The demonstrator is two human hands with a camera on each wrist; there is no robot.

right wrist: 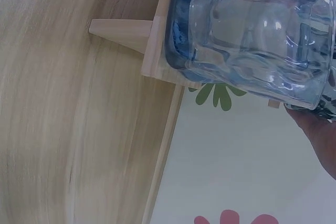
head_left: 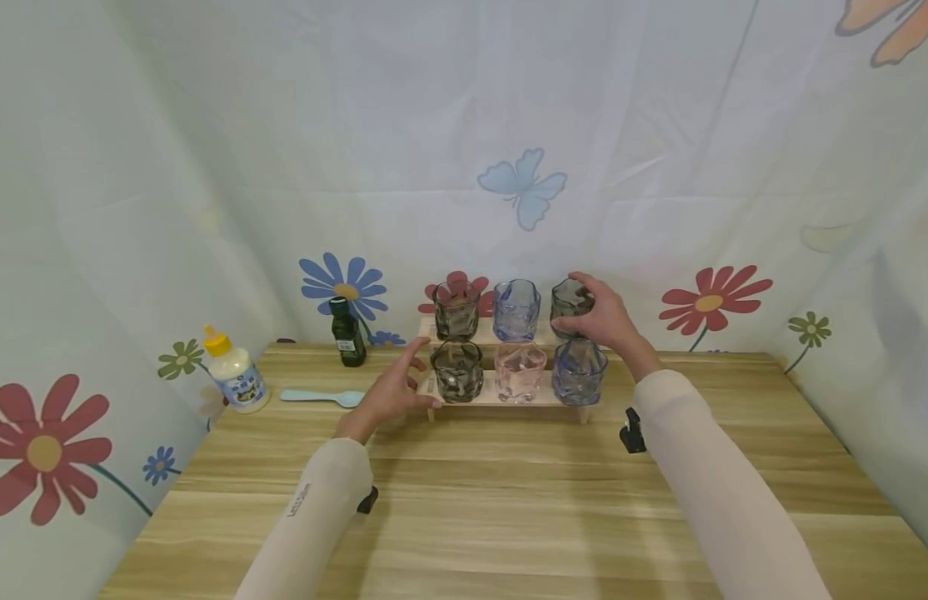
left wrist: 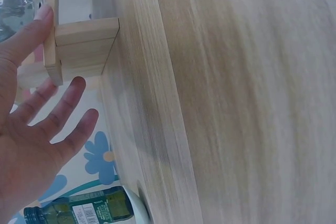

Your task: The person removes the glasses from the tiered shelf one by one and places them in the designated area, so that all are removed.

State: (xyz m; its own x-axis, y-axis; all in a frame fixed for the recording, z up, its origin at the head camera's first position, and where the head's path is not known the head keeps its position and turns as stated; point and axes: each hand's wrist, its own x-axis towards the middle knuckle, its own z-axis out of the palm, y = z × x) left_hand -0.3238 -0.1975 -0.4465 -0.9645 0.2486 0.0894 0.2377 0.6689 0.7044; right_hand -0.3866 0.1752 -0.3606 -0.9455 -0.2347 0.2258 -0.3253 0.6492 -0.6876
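A two-tier wooden rack (head_left: 542,400) bears drinking glasses in two rows. My right hand (head_left: 601,318) grips a grey glass (head_left: 569,304) at the right end of the upper tier, thumb in front and fingers across its rim. Below it stands a blue glass (head_left: 580,373), large in the right wrist view. The left hand (head_left: 392,387) is at the rack's left end, fingers spread. In the left wrist view its thumb touches the shelf board (left wrist: 51,51). Near that hand are two dark grey glasses, one lower (head_left: 457,371) and one upper (head_left: 456,310). A pink glass (head_left: 520,373) and a light-blue glass (head_left: 516,308) fill the middle.
Left of the rack, a pale blue spoon (head_left: 321,396) lies on the wooden table (head_left: 494,508). A dark green bottle (head_left: 348,333) and a yellow-capped squeeze bottle (head_left: 239,375) stand near the table's left side. A flower-printed curtain (head_left: 404,167) hangs right behind the rack.
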